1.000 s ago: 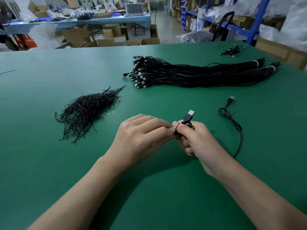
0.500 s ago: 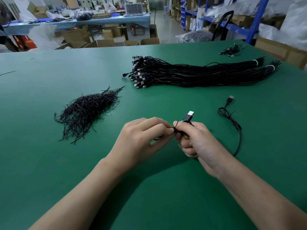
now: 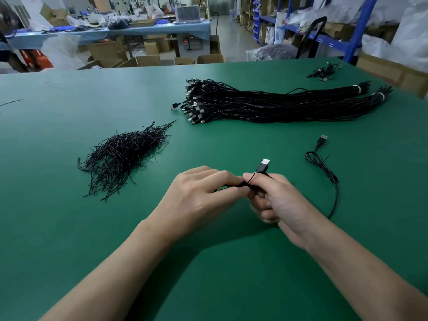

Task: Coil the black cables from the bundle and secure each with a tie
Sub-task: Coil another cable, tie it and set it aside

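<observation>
A coiled black USB cable (image 3: 263,166) is pinched by left hand (image 3: 199,195) and right hand (image 3: 279,201), its coil mostly hidden; a black wire-tie heap (image 3: 125,154) and black cable bundle (image 3: 266,105) are laid beyond on the green table (image 3: 69,228).

Left: a heap of short black wire ties (image 3: 122,154) lay on the green felt worktop (image 3: 58,228).
Far: a long bundle of black USB cables (image 3: 266,105) barred the way across.
Right: a loose black USB-tipped cable (image 3: 324,167) trailed.
Between: bare green lanes separated all three.
</observation>
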Available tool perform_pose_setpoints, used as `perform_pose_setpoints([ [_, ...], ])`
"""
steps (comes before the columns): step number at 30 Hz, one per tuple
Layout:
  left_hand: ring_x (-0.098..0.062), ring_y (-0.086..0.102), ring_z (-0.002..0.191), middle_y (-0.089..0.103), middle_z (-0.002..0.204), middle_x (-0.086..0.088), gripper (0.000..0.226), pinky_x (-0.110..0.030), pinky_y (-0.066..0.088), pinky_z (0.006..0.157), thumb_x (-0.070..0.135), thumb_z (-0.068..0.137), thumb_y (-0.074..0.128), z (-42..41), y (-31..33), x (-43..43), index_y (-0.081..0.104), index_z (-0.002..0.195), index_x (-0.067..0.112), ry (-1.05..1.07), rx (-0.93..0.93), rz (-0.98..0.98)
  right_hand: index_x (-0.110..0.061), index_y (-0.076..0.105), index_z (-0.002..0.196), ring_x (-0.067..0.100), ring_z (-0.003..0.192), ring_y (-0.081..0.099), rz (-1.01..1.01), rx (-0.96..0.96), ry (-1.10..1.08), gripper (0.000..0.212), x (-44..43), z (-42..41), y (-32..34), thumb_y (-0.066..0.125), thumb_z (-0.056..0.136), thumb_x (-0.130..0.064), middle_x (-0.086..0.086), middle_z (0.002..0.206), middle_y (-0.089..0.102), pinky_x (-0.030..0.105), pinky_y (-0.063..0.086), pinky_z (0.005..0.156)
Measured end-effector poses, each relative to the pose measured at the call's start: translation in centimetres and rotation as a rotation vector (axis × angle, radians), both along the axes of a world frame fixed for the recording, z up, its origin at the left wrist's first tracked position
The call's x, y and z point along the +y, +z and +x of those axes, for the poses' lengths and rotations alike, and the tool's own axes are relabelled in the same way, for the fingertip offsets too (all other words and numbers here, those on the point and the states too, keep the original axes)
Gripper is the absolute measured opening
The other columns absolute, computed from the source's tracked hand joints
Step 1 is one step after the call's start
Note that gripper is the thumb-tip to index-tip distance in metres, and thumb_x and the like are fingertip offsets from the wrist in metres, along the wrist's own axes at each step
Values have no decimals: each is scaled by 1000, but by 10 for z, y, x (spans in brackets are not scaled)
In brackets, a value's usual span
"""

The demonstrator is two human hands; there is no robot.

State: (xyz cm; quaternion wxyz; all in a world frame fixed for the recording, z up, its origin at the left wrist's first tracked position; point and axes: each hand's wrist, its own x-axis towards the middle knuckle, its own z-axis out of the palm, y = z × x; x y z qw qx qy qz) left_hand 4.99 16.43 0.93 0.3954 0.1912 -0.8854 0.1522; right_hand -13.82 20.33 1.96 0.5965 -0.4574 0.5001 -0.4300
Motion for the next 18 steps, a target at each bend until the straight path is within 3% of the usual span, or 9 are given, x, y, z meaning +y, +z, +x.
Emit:
perform_pose_setpoints([
  [9, -19, 68, 74, 75, 92, 2, 7, -35, 54, 68, 19, 93, 77, -5, 2, 0, 80, 91, 13, 21, 116, 198, -21, 44, 64, 12, 45, 15, -26, 39, -5, 38, -1, -2, -2, 54, 99, -31, -4, 56, 21, 22, 15, 41],
  [14, -23, 61, 93, 70, 103, -1, 14, -29, 49, 81, 29, 91, 78, -4, 5, -1, 80, 86, 15, 56, 134, 290, -14, 47, 73, 10, 44, 17, -51, 87, 13, 34, -2, -2, -2, 50, 103, -29, -6, 53, 25, 20, 16, 40],
  [18, -27, 64, 105, 72, 105, 1, 20, -41, 52, 83, 32, 90, 78, -1, 8, -3, 77, 79, 14, 68, 93, 212, -12, 47, 72, 6, 41, 19, -67, 102, 32, 35, -1, 1, -2, 49, 104, -26, -9, 49, 29, 17, 17, 37],
])
